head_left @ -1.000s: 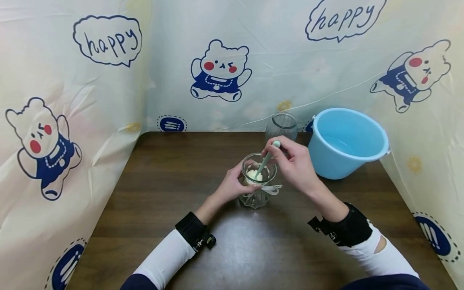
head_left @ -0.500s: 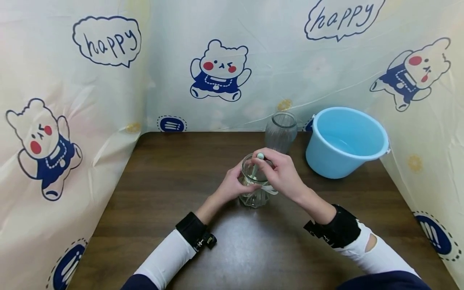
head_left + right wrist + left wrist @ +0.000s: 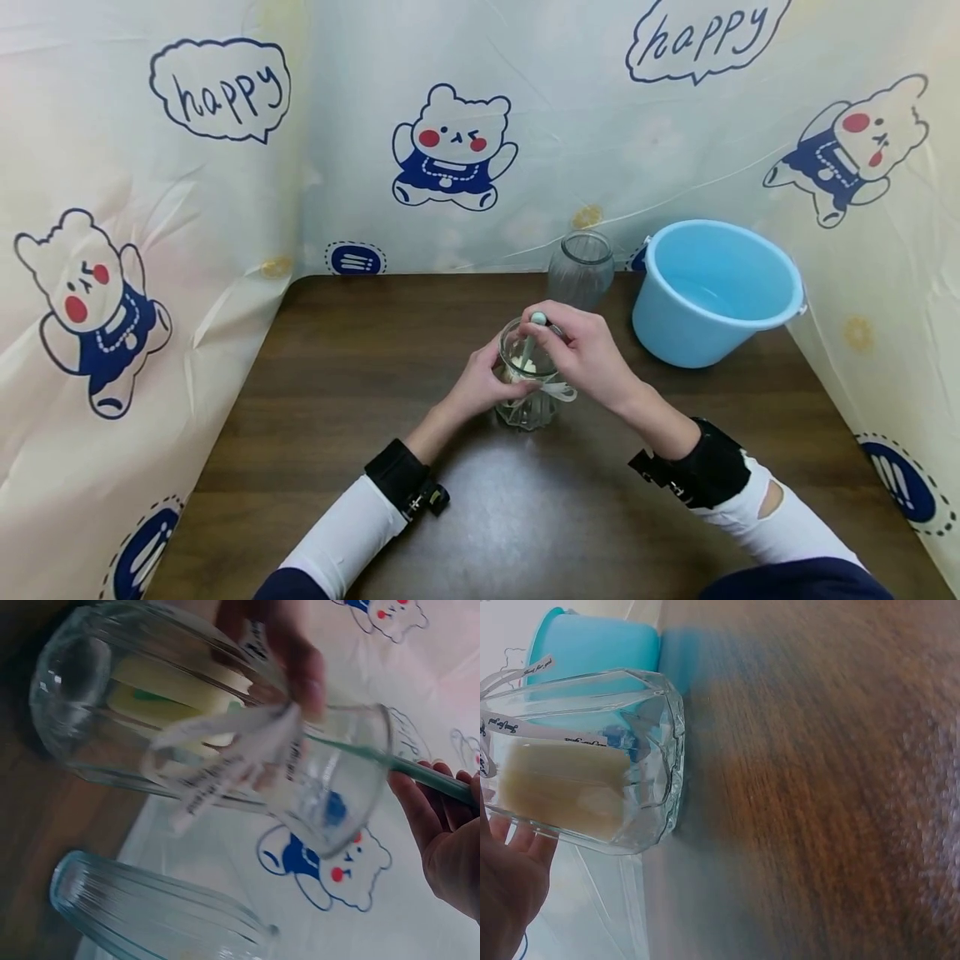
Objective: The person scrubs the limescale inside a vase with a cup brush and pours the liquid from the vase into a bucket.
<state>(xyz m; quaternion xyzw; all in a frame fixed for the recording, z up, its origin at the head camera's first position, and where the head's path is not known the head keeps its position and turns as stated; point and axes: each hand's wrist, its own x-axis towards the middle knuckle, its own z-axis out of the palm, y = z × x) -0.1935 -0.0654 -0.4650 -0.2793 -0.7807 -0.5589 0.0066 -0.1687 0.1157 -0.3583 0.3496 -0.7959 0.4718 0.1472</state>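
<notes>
A clear glass vase with a white printed ribbon bow stands in the middle of the table. My left hand grips it around the neck, thumb toward me. Above the rim, my right hand pinches the green handle of a sponge bottle brush, which runs down through the mouth. The brush's cream sponge sits inside the vase body, seen through the glass in both wrist views. In the head view, fingers and the rim partly cover the sponge.
A second, ribbed glass vase stands behind the right hand at the table's back edge. To its right is a light blue bucket. A patterned curtain encloses the brown wooden table at the back and sides.
My right hand has moved left and lower over the mouth, pushing the brush deeper into the vase, then risen very slightly. The left hand keeps its grip in place.
</notes>
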